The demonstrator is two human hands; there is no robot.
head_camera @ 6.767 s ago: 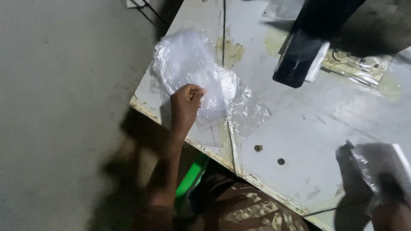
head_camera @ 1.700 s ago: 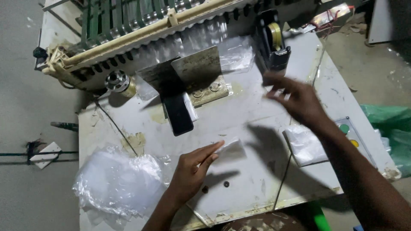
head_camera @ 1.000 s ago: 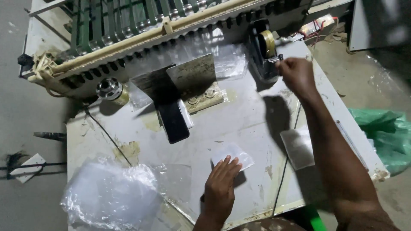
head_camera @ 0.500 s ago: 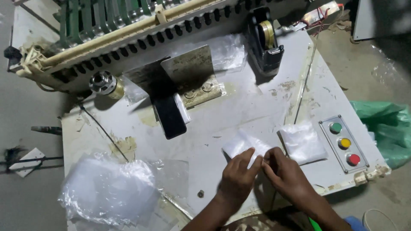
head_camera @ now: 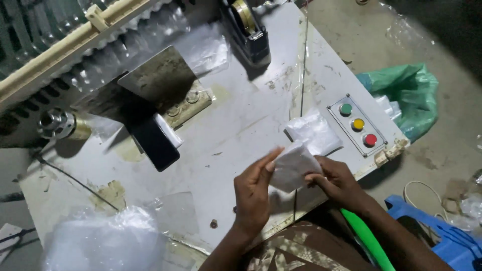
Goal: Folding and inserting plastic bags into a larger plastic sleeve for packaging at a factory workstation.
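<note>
Only one view here, the head camera looking straight down at a worn grey metal worktop [head_camera: 241, 125].

Both hands are up over the near edge of the worktop, sharing a small white packet [head_camera: 292, 166]. The left hand [head_camera: 253, 193] has its fingers stretched out fairly straight and pressed against the packet's left side, thumb tucked behind where I can't really see it. The right hand [head_camera: 337, 181] pinches the packet's lower right edge between thumb and fingertips. The packet looks lifted off the surface, tilted a bit, though how far off it is I can't tell.

Just beyond it, lying flat near the right edge of the worktop, is another clear plastic pouch [head_camera: 314, 133]. Right beside that sits a control panel [head_camera: 357, 124] with three round buttons, green, yellow and red, running toward the near right corner.

At the far edge there's a black tape dispenser [head_camera: 248, 31], with more clear film [head_camera: 206, 50] to its left. Around the middle left, a tilted metal plate [head_camera: 158, 75] stands over a black phone-like slab [head_camera: 155, 145]. A crumpled heap of clear plastic bags [head_camera: 108, 241] fills the near left corner.

Off the worktop on the right, a green plastic bag [head_camera: 406, 95] lies on the floor, and a blue stool [head_camera: 442, 236] shows at the lower right.
</note>
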